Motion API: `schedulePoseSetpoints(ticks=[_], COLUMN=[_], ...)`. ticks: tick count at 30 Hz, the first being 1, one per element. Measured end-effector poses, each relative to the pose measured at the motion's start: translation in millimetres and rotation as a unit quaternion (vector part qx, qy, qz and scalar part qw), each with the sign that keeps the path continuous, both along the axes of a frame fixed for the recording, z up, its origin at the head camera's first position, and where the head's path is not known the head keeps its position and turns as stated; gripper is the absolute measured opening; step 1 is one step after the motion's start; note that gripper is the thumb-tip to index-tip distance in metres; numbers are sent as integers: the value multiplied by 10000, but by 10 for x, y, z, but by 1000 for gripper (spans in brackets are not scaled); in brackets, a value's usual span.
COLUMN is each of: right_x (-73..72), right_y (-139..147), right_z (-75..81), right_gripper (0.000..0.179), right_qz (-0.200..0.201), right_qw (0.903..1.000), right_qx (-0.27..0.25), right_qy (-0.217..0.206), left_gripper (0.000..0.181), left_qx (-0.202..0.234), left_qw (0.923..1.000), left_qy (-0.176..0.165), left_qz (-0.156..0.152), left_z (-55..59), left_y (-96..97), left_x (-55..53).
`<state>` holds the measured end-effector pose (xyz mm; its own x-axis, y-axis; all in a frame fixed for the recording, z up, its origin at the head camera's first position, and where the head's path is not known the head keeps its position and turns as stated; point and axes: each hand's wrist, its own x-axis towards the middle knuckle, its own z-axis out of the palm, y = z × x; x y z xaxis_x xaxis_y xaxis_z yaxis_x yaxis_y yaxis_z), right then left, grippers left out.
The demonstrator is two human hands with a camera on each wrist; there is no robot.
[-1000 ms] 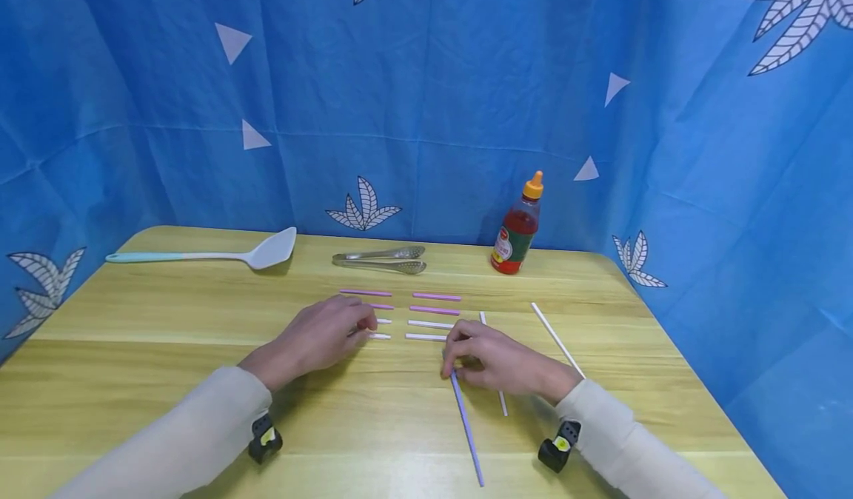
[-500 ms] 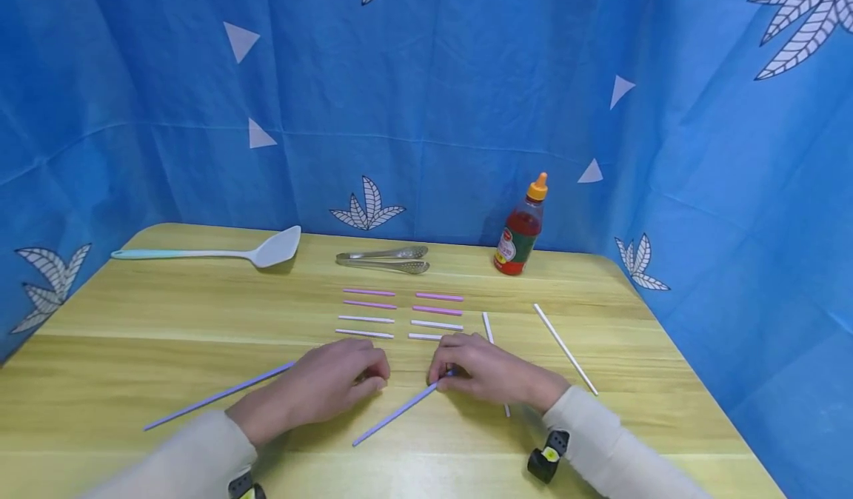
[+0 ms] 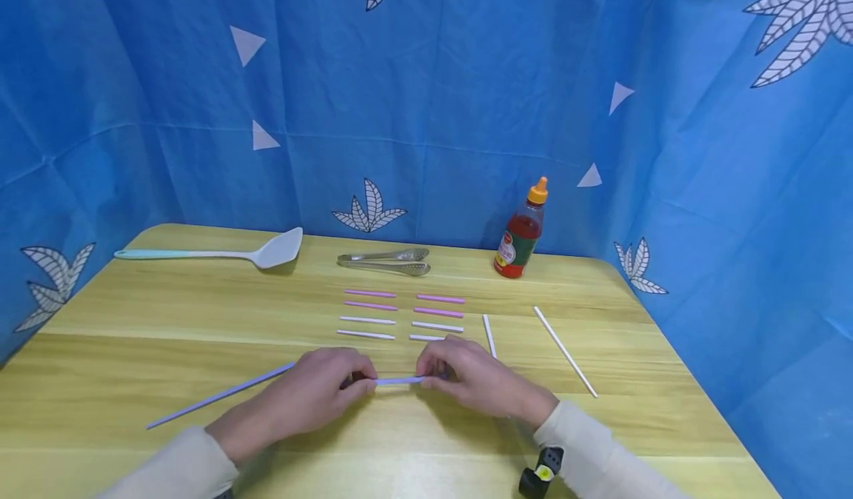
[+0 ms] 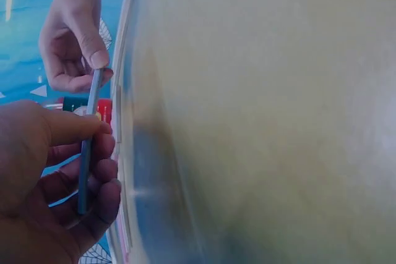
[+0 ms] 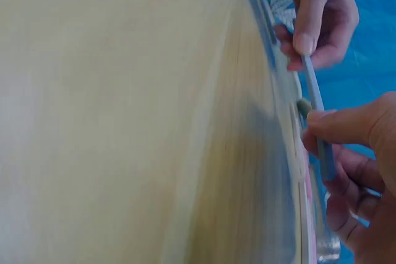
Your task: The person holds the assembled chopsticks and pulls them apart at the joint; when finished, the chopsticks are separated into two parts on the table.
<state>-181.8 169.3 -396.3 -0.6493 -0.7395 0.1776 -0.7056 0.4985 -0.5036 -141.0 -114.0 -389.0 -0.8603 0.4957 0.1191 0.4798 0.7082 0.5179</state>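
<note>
In the head view my left hand (image 3: 323,388) and right hand (image 3: 469,377) pinch a thin lavender stick (image 3: 398,381) between them, level across the front of the table. Thumb and fingertips of each hand press on it, and its ends are covered by the hands there. The left wrist view shows the stick (image 4: 92,100) running past the left thumb into the curled fingers. From the right wrist, the same stick (image 5: 314,85) runs between both thumbs. A second lavender stick (image 3: 216,397) lies on the table by the left forearm.
Short pink sticks (image 3: 440,299) and short white sticks (image 3: 366,334) lie in two columns beyond the hands. Long white sticks (image 3: 565,351) lie at right, one partly behind the right hand. Farther back are a spatula (image 3: 276,249), metal tongs (image 3: 385,260) and a sauce bottle (image 3: 521,236).
The left hand has come back from the short sticks and now pinches the lavender stick's left part. That stick, held throughout by the right hand, has swung from pointing forward to lying crosswise.
</note>
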Motion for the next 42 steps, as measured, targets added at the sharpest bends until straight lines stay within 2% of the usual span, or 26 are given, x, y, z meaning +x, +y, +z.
schedulePoseSetpoints(ticks=[4, 8, 11, 16, 21, 29, 32, 42], right_x=[69, 110, 119, 74, -17, -103, -115, -113], right_y=[-64, -66, 20, 196, 212, 93, 32, -33], right_z=[11, 26, 36, 35, -3, -64, -88, -104], right_gripper=[6, 5, 4, 5, 5, 11, 8, 4], right_qz=[-173, -295, -468, -942, -1240, -1421, -1488, -1544], right_qw=[9994, 9987, 9975, 9934, 9909, 9892, 9885, 9875], right_qx=[-255, -393, -522, -632, -498, -274, -163, 167], right_qy=[-155, -120, -51, -174, -170, 244, 221, 257], left_gripper=[5, 5, 5, 5, 9, 6, 5, 12], left_qx=[126, 294, 306, 116, -241, -562, -703, -934], left_qw=[9998, 9982, 9966, 9957, 9936, 9936, 9936, 9927], left_qy=[158, 502, 765, 904, 1028, 863, 788, 719], left_qz=[57, -104, -85, 170, 391, 459, 412, 276], left_z=[22, 31, 64, 139, 112, -4, -38, -88], left_y=[-26, -65, -137, -311, -344, -251, -195, 23], left_x=[-4, -5, -16, -65, -158, -365, -418, -459])
